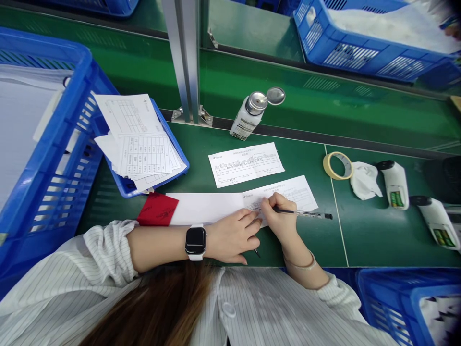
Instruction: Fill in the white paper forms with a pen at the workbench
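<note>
The pen (306, 213) is gripped in the closed fingers of the right hand (283, 221), low on its barrel, presumably for fine control; its tip is hidden, so whether the form (295, 192) is touched by it cannot be told. The form is laid flat on the table (313, 250), within reach of both hands. By the left hand (234, 238), its fingers loosely spread and gripping nothing visible, the form's lower left and the adjoining blank page (205, 206) are partly covered, probably so that the paper is steadied. A thin dark object (256, 252), just below the form, is mostly hidden by that hand. Left of the form, past the blank page, a red cover (158, 210) is seen. Just above the form, a similar sheet (247, 163) is placed face up, perhaps for reading. Farther above, a bottle (247, 120) is stood upright with its lid raised. Right of the form are laid a tape roll (326, 168), a crumpled cloth (365, 180) and two devices (401, 182), turned so that batteries are exposed. Far left of the form, a tray (127, 189) is heaped with slips (144, 149), beside a basket (81, 57), likely placed there for elbow room.
</note>
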Available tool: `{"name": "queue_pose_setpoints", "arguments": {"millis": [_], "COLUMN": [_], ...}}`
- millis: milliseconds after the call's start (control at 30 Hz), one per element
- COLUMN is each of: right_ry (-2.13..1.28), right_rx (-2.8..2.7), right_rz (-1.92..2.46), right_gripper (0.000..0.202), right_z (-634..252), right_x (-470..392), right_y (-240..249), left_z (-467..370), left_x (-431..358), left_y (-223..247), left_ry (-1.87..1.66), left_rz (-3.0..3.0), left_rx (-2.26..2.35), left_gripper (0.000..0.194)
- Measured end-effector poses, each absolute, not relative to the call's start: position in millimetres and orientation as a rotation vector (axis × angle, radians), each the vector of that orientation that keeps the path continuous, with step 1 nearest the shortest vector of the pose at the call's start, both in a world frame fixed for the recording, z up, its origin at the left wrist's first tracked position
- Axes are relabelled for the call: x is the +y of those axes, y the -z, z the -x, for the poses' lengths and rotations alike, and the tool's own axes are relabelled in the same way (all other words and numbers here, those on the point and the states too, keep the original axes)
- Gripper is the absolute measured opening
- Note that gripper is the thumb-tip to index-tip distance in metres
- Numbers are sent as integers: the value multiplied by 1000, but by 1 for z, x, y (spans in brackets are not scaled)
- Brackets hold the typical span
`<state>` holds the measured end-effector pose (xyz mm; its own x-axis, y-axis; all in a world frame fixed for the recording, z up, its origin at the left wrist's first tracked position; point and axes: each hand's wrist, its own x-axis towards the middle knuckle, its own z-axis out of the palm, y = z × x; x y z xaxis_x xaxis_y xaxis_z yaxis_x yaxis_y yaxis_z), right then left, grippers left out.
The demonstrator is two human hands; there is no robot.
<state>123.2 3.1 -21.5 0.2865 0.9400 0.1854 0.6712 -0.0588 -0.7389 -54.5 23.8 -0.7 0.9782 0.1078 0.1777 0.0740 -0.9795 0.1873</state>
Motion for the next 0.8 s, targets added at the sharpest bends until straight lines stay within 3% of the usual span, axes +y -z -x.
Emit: {"name": "queue_pose_setpoints", "arguments": {"millis": [333, 567, 800], "right_ry": [-496, -775, -697], "right_rx": [-1416, -1229, -1301], "right_rz": [1776, 1703, 1692], "right_gripper": [36, 36, 37], "right_z": [-123, -137, -148], "right_x": [4, 2, 3], "right_y": [22, 19, 24], "left_z": [54, 54, 55], "left_x": [24, 23, 24], "left_y": [1, 2, 3], "left_ry": [-268, -274, -261], "left_rz": [-2941, -2947, -2953], "left_rx": [133, 133, 117], "left_gripper": [46, 49, 48]}}
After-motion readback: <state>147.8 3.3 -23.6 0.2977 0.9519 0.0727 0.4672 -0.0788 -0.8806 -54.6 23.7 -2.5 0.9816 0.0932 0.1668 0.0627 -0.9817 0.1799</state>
